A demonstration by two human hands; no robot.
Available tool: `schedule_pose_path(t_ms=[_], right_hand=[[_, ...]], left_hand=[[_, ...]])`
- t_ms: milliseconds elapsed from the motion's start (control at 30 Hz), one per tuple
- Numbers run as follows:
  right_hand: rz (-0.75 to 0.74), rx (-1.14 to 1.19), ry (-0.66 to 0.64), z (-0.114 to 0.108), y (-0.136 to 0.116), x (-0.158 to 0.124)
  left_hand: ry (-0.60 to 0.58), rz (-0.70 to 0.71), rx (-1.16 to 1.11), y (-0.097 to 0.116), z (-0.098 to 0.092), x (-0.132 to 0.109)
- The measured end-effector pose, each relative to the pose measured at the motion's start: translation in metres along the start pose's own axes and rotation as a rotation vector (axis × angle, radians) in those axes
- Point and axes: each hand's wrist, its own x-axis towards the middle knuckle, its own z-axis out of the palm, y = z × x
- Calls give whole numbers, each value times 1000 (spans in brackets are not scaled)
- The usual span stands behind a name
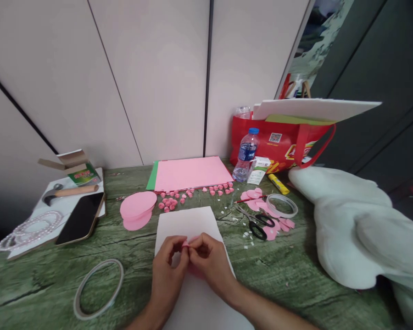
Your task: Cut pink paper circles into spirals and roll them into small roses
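Note:
My left hand (169,266) and my right hand (213,263) meet over a white board (184,221), fingertips pinched together. Between them is a small piece of pink paper (185,244), mostly covered by the fingers. Beneath the hands, on the board, more pink paper (195,272) shows in part. Beyond the board lie several little rolled pink paper buds (168,203). To their left are overlapping pink paper circles (138,206). Black-handled scissors (256,224) rest to the right, among pink paper scraps and small white bits.
A tape roll (98,288) lies front left, another tape roll (282,206) at right. Pink sheets (194,172) lie at the back. A phone (80,217), hammer (70,191) and beads (30,229) sit left. A water bottle (246,156), glue stick (278,184) and red bag (278,142) stand right.

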Motion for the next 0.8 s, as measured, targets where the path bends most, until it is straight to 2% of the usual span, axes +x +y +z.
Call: schedule_pose_path(t_ms=[100,267,500,800], right_hand=[[8,-10,16,0,0,1],[128,73,79,-1,5,7],[151,108,37,-2,7,7],[185,179,-22,0,7,5]], left_hand=[[-1,-51,-51,-1,1,1],[-44,-41,-73,-2,1,2],[-61,-48,-9,2,-2,3],[-74,155,57,4,-6,3]])
